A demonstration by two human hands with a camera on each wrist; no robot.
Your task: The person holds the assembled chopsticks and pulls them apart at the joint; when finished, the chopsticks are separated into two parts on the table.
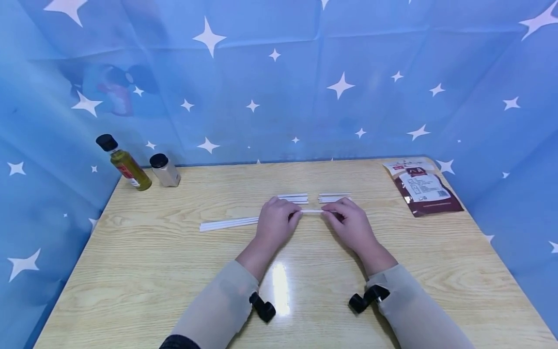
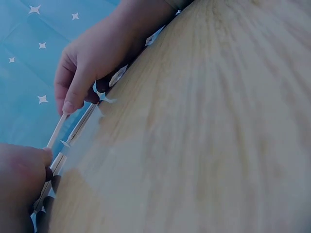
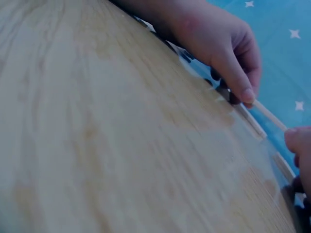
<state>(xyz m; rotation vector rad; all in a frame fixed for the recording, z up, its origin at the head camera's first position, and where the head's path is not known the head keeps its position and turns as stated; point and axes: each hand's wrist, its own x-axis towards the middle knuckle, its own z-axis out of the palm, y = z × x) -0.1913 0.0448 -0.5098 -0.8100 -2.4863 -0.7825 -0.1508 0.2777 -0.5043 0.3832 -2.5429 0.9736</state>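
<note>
Head view: table edge (image 1: 244, 166) beyond, room nearer me; my left hand (image 1: 275, 220) and right hand (image 1: 348, 222) pinch a white stick (image 1: 311, 211) running left-right.

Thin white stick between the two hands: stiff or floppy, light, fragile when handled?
The white stick is likely fairly stiff: it runs straight, with no visible sag, between the left hand and right hand. Probably light, being so slender and held at the fingertips. Might snap if bent hard, given how thin it looks.
</note>
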